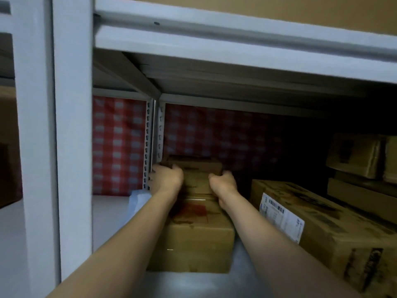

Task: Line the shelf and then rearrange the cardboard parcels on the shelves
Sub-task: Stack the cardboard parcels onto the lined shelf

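1 boxy cardboard parcel [196, 167], left grip [166, 177], right grip [223, 182]

The head camera, close before the white upright post [73, 136], faces forward and down into the shelf bay [193, 284] right of it.

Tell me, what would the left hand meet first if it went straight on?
The left hand grips the small cardboard parcel, so that comes first; behind it, probably the red checked backing, though depth is unclear.
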`<state>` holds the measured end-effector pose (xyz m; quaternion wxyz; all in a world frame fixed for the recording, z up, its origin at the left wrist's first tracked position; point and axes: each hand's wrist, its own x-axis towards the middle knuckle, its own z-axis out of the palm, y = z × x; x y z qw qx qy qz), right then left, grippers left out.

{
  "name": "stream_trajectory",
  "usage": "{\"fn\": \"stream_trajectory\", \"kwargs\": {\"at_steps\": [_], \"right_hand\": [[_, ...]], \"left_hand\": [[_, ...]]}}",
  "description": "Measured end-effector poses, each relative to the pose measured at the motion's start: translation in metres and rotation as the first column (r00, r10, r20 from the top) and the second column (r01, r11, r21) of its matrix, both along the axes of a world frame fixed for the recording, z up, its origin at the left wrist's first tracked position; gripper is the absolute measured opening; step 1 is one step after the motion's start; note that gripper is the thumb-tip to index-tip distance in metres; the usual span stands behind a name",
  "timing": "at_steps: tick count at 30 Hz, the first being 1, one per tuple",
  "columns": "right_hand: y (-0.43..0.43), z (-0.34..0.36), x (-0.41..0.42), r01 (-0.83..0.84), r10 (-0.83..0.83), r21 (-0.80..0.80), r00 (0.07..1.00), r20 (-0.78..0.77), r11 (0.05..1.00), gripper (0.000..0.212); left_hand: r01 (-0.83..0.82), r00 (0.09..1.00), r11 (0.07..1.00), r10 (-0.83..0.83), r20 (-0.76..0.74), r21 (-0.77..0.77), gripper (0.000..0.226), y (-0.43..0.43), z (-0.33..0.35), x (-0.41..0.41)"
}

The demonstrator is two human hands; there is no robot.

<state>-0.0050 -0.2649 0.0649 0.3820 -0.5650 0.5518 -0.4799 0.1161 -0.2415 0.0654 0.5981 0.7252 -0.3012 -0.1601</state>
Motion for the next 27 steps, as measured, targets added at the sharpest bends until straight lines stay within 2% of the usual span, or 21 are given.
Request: {"fn": "stream_trajectory", "kwargs": {"at_steps": [3,6,9,14,17,21,24,27], "right_hand": [[0.007,0.003,0.002,0.119,-0.116,0.013,0.983,-0.139,0.993,0.056],[0.017,0.015,-0.003,0.184,-0.187,-0.036,0.958,-0.218,0.982,0.059],[0.037,0.034,-0.016,0.231,-0.253,-0.132,0.949,-0.186,0.964,0.058],[0.085,0.064,-0.059,0.246,-0.296,-0.292,0.945,-0.142,0.924,0.054],[0.114,0.07,-0.102,0.249,-0.364,-0.347,0.873,-0.323,0.904,0.062],[0.143,0.068,-0.165,0.314,-0.403,-0.254,0.662,-0.632,0.915,0.075],[0.162,0.056,-0.201,0.294,-0.324,-0.187,0.54,-0.777,0.937,0.083],[0.175,0.039,-0.224,0.262,-0.178,-0.04,0.528,-0.83,0.964,0.102]], "left_hand": [[-0.131,0.979,0.991,0.132,0.156,-0.015,0.068,0.002,0.005,-0.018],[-0.15,0.939,0.964,0.208,0.272,-0.22,0.065,0.005,0.008,-0.041],[-0.082,0.959,0.936,0.167,0.228,-0.341,0.059,0.011,0.019,-0.064],[0.06,0.993,0.925,-0.019,0.113,-0.375,0.046,0.032,0.018,-0.107],[0.193,0.981,0.923,-0.178,0.075,-0.332,0.04,0.048,0.006,-0.14],[0.369,0.927,0.904,-0.376,0.012,-0.216,0.039,0.07,-0.01,-0.188],[0.445,0.893,0.886,-0.449,-0.001,-0.133,0.047,0.092,-0.017,-0.218],[0.475,0.878,0.877,-0.478,-0.029,-0.074,0.049,0.111,-0.021,-0.237]]}}
